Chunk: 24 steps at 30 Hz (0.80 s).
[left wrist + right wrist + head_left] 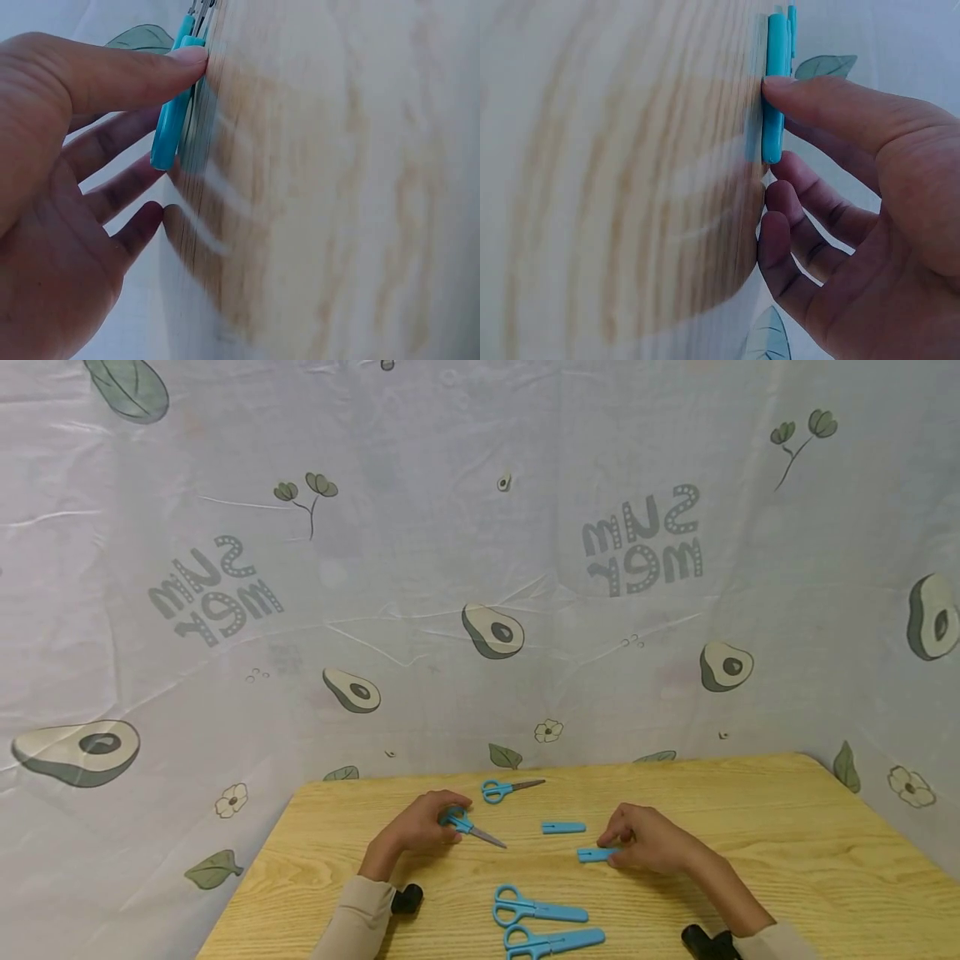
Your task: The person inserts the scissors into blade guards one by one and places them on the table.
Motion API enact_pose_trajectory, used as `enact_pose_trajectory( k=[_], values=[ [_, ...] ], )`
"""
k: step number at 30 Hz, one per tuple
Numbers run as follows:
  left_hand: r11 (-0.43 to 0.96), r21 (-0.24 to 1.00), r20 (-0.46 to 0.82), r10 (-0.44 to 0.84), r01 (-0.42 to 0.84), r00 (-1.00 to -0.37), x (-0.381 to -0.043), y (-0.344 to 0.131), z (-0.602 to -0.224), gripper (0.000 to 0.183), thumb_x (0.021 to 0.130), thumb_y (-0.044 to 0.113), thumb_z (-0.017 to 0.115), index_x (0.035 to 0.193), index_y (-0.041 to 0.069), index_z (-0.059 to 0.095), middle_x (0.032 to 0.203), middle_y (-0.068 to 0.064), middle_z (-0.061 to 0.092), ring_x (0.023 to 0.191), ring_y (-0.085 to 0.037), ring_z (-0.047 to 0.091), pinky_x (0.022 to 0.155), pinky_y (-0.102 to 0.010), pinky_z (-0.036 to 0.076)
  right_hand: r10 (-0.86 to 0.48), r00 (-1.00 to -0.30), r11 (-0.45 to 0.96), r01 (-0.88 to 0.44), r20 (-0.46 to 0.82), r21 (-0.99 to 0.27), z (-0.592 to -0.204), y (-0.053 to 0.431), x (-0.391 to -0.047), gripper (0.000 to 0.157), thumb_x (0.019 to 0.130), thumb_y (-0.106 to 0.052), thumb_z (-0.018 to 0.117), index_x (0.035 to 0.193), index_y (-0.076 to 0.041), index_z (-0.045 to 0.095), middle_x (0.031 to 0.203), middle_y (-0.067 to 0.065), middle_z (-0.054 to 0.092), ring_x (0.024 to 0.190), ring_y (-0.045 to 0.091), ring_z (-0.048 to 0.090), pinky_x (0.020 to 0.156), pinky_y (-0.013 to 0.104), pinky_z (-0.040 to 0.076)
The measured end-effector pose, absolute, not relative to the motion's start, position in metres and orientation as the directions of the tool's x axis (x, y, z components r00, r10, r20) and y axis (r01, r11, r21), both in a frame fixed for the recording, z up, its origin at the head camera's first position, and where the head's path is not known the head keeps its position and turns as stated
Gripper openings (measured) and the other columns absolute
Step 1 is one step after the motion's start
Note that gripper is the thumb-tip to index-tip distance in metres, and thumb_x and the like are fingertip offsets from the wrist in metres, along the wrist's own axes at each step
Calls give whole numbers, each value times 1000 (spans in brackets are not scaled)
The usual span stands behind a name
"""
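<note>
My left hand [429, 821] pinches the blue handles of a pair of scissors [474, 831], whose bare metal blades point right over the table. In the left wrist view the thumb presses on the scissors' handle [174, 124]. Across from it, my right hand [651, 839] grips a blue blade cover [594, 855] between thumb and fingers, low at the tabletop. The right wrist view shows this cover [775, 112] under the thumb, with the other fingers curled near the wood. Blade tips and cover are apart, the tips aimed toward the cover's side.
Another pair of uncovered scissors [512, 789] lies at the back of the wooden table [750, 810]. A second blue cover [563, 828] lies between the hands. Two covered scissors, the upper [540, 907] and lower [555, 942], lie in front. A patterned cloth [420, 568] hangs behind.
</note>
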<state>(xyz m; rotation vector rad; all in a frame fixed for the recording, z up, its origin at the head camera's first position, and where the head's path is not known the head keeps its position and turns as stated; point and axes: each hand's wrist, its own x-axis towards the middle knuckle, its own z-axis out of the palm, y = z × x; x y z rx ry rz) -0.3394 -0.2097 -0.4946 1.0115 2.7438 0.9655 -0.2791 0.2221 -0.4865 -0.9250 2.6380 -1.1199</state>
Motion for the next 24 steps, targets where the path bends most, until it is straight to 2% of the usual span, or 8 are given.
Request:
enact_pose_trajectory(
  k=[9,14,24],
  values=[
    [634,504,195,579,587,-792,-331,-206,-493,42,90,5,85,130,1,73,132,-15,73,121,-40,67,104,-54,57,-582,-804,543,-499,126,-675,-487,223,-273,15,95,-14,82,109,-9,81,109,5,67,95,15,65,78,24,56],
    [642,460,225,585,614,-779,-327,-204,-492,34,88,4,85,121,-1,77,121,-15,75,113,-37,69,99,-48,59,-580,-805,536,-495,128,-684,-488,220,-270,15,95,-12,82,108,-9,77,105,4,71,87,4,62,71,24,55],
    [660,460,195,579,595,-792,-317,-204,-492,20,91,4,80,111,-1,82,108,-10,69,99,-26,60,89,-35,55,-578,-808,542,-484,114,-687,-487,214,-264,10,95,-9,81,99,-6,72,87,-4,67,72,2,54,62,23,48]
  ],
)
